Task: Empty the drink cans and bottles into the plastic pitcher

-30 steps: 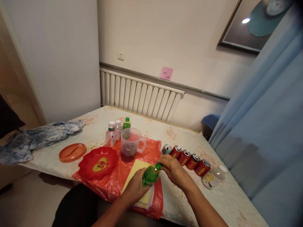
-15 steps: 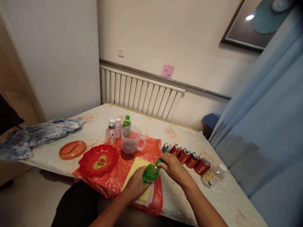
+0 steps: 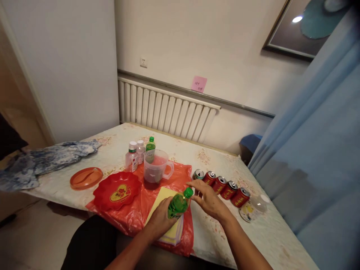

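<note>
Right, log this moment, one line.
left hand: holds tilted green plastic bottle | right hand: open beside bottle cap | bottle cap: on

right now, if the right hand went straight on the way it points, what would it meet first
Likely the round green plastic cap of the translucent green bottle in the left hand, just ahead of the right hand; depth is unclear.

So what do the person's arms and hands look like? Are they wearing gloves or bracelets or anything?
No gloves: the left hand and the right hand are ordinary bare human hands. The left forearm and right forearm are bare too, with no sleeves, watch or bracelet on the parts that show. I can't see any rings.
</note>
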`<state>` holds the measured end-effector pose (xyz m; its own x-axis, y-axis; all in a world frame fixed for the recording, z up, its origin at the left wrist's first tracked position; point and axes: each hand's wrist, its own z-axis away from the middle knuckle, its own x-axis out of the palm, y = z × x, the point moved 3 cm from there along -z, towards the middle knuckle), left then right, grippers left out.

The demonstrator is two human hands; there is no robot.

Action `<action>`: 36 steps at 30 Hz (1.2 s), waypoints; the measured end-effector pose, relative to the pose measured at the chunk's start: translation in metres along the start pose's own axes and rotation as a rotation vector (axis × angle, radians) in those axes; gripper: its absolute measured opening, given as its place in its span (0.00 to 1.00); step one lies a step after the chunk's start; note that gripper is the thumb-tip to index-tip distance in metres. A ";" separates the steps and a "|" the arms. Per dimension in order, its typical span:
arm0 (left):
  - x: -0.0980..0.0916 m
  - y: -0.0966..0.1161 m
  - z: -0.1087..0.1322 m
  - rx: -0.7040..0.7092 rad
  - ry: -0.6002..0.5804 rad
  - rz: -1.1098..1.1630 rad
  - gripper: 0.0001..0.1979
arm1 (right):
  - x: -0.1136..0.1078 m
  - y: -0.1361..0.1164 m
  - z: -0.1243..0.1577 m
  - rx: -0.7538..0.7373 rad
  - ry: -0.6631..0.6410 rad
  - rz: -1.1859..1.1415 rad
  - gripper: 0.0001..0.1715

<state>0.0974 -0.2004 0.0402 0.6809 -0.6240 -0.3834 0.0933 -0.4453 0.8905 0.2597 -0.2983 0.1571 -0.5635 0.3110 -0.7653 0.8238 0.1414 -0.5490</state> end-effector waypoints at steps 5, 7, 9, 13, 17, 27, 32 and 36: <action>0.000 0.002 0.000 -0.001 -0.002 -0.008 0.30 | 0.008 -0.002 -0.004 0.081 0.036 0.121 0.07; -0.001 0.004 0.000 0.004 -0.006 -0.011 0.31 | 0.009 -0.003 -0.004 0.146 0.083 0.186 0.11; -0.002 0.007 0.000 0.008 -0.007 -0.014 0.31 | 0.011 -0.001 -0.002 0.184 0.139 0.169 0.11; -0.004 0.012 -0.003 -0.001 -0.004 -0.013 0.29 | 0.024 0.015 0.010 0.288 0.236 -0.102 0.24; -0.001 0.015 -0.008 -0.017 0.012 -0.005 0.31 | 0.055 0.029 0.029 0.399 0.210 -0.309 0.32; 0.021 0.038 -0.022 0.041 -0.132 0.121 0.33 | 0.068 0.037 0.059 0.371 0.212 -0.673 0.28; 0.046 0.034 -0.024 0.055 -0.244 0.125 0.35 | 0.063 0.053 0.076 0.439 0.239 -0.649 0.26; 0.063 0.008 -0.030 0.065 -0.296 0.130 0.37 | 0.049 0.069 0.090 0.462 0.312 -0.556 0.25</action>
<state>0.1631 -0.2240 0.0306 0.4429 -0.8333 -0.3308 -0.0333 -0.3840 0.9227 0.2830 -0.3574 0.0513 -0.7852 0.5684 -0.2458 0.2784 -0.0305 -0.9600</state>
